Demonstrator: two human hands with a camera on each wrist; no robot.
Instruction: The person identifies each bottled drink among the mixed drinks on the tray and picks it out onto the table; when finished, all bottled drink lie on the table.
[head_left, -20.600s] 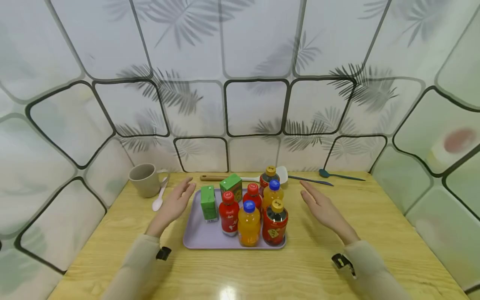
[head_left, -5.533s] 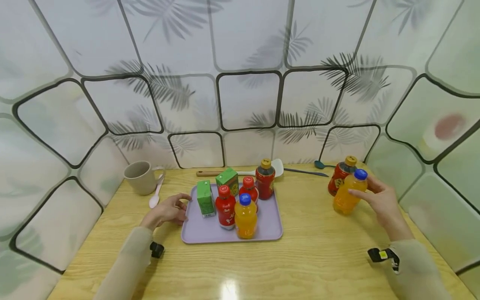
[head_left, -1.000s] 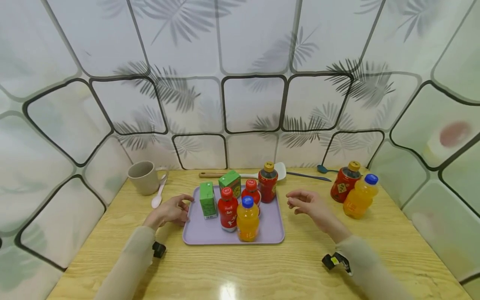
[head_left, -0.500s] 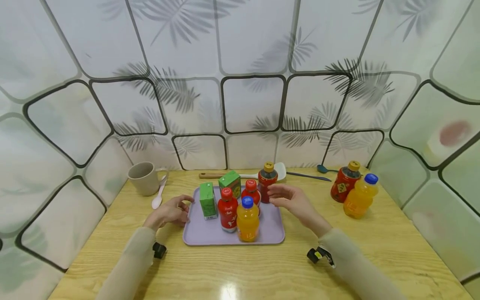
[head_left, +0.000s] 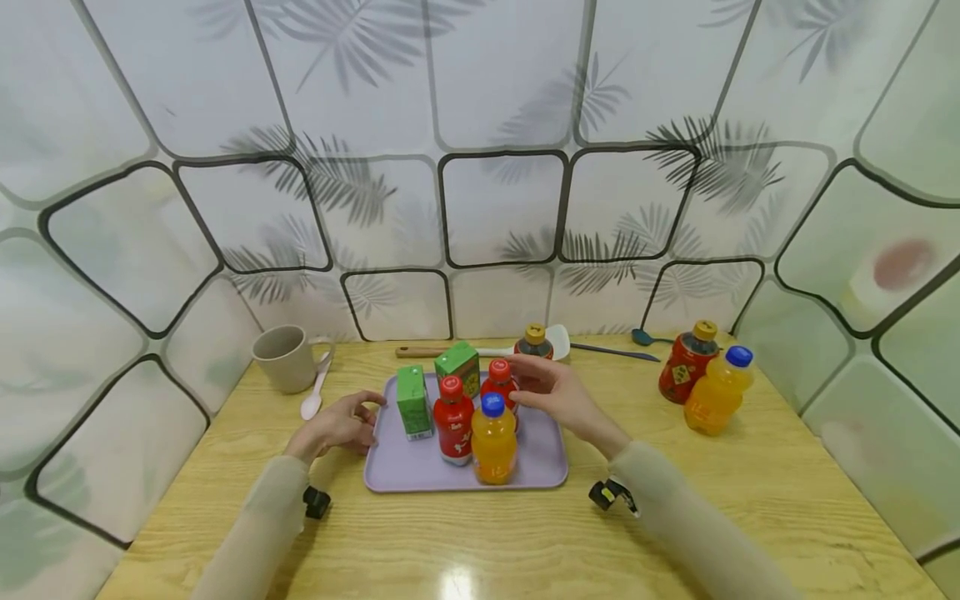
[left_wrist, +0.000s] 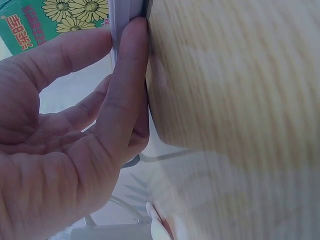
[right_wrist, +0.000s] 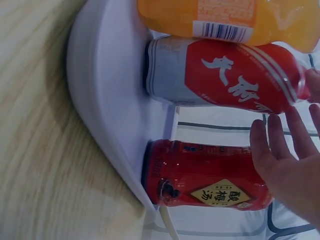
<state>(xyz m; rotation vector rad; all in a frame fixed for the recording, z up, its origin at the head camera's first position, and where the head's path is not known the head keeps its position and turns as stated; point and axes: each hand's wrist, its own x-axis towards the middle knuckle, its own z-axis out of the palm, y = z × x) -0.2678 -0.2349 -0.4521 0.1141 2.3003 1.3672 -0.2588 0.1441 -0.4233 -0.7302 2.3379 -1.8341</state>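
Note:
A lilac tray (head_left: 427, 477) has its left rim pinched by my left hand (head_left: 339, 427); in the left wrist view the thumb and a finger (left_wrist: 131, 55) lie on either side of that rim. My right hand (head_left: 562, 398) reaches over the tray's right side, fingers spread, at the neck of the rear red bottle (right_wrist: 235, 77). Behind this hand stands a dark red plum drink bottle (right_wrist: 200, 172) with a gold cap. Also on the tray are an orange juice bottle (head_left: 493, 450), another red bottle (head_left: 453, 429) and two green drink cartons (head_left: 414, 407).
At the table's right stand a gold-capped dark red bottle (head_left: 686, 367) and an orange juice bottle (head_left: 716, 396). A grey mug (head_left: 285, 360) and a white spoon (head_left: 315, 392) are at the back left. A wooden-handled spatula (head_left: 427, 352) lies along the patterned wall behind the tray.
One orange and one dark red bottle have gone from the tray to the table's right. In the last second my right hand has moved left to the rear red bottle. The left hand keeps its place.

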